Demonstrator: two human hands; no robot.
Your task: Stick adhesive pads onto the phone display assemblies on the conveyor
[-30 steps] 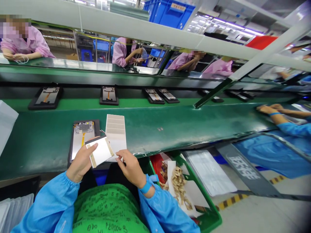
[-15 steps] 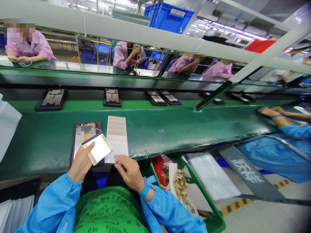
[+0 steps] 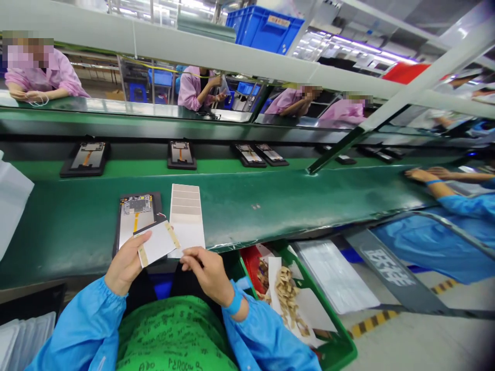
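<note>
My left hand point(image 3: 124, 265) holds a white rectangular panel point(image 3: 158, 242) with tan strips along two edges, tilted above the near edge of the green bench point(image 3: 270, 206). My right hand point(image 3: 207, 273) sits just right of it, fingers curled and pinched at the lower corner of a white sheet with tan strips point(image 3: 186, 216) lying on the bench. An open tablet chassis point(image 3: 134, 216) in a black tray lies flat on the bench, behind the held panel.
Several black trays with devices point(image 3: 85, 158) ride the far conveyor point(image 3: 216, 166). A green bin point(image 3: 332, 345) with tan scraps stands at lower right. Another worker's blue-sleeved arms point(image 3: 444, 188) rest at the right. People in pink sit beyond the line.
My left hand lowered and turned the white panel slightly toward me. My right hand shifted a little left along the sheet's lower edge. The trays on the far conveyor drifted rightward in view.
</note>
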